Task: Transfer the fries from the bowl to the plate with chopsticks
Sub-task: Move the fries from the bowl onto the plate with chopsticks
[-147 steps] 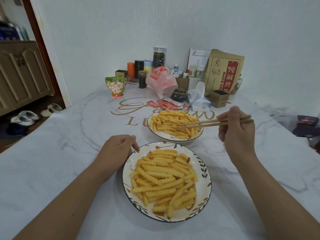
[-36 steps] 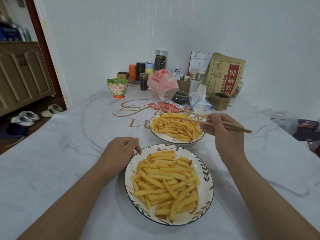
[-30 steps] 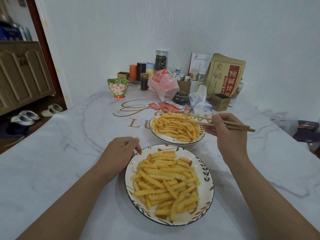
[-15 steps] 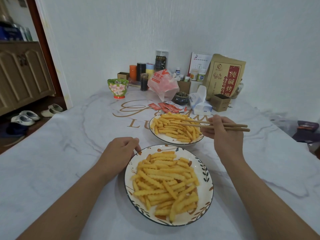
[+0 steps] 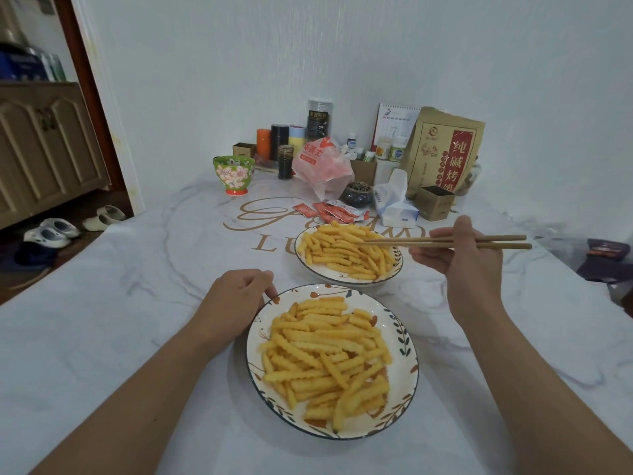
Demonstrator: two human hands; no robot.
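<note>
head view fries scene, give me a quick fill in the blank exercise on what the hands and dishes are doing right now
1. The right hand holds a pair of wooden ____ whose tips reach over the farther white bowl of crinkle-cut fries.
2. The left hand rests at the ____ rim of the nearer leaf-patterned white plate.
3. Both dishes stand on a white ____-patterned table.

Missing words: chopsticks; left; marble

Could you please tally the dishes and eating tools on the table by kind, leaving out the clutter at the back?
Dishes holding fries: 2, the bowl and the plate
Chopsticks: 2, gripped in the right hand
Floral cup: 1
Total: 5
</note>
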